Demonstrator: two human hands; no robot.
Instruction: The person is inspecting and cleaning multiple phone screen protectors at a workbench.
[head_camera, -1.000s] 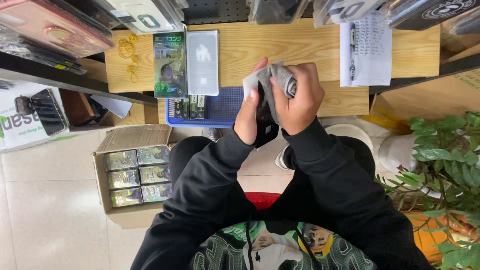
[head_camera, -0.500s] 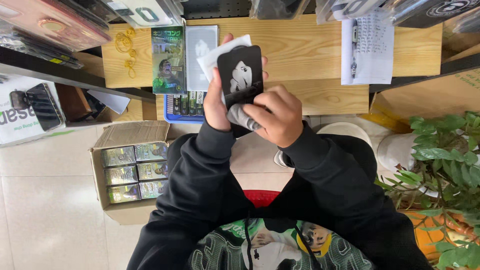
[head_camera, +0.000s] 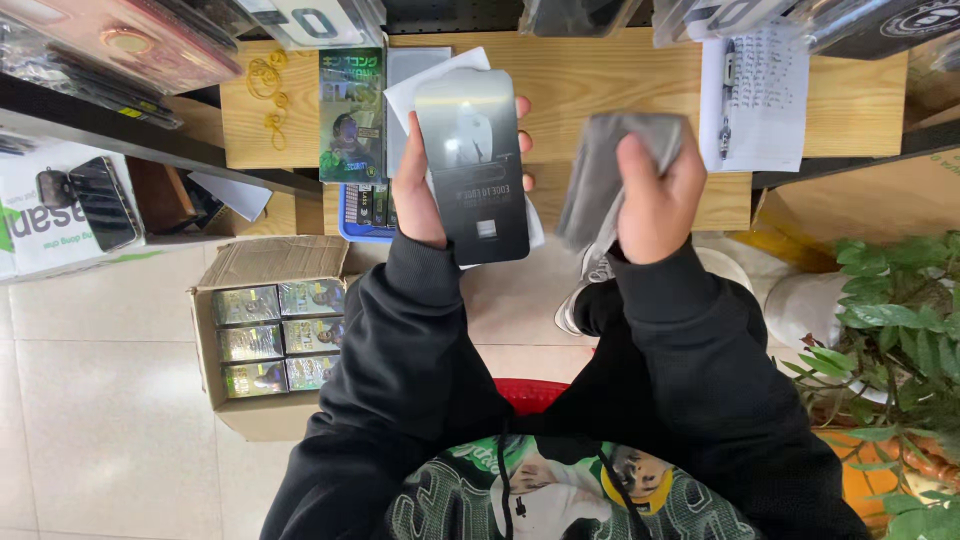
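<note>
Holding a dark glass panel (head_camera: 472, 165) upright over the counter (head_camera: 600, 70) front edge, the left hand (head_camera: 425, 185) grasps its edges, keeping its face clean, while the right hand (head_camera: 655, 195) clenches a grey cloth (head_camera: 600, 170).

Head camera looks straight down, close above a wooden desk (head_camera: 600, 70).

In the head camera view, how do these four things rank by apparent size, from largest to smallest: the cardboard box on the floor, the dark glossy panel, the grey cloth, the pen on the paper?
1. Cardboard box, largest, though farther from the camera.
2. Dark glossy panel in the left hand; its nearness enlarges it.
3. Grey cloth, bunched in the right hand.
4. Pen, smallest.
</note>
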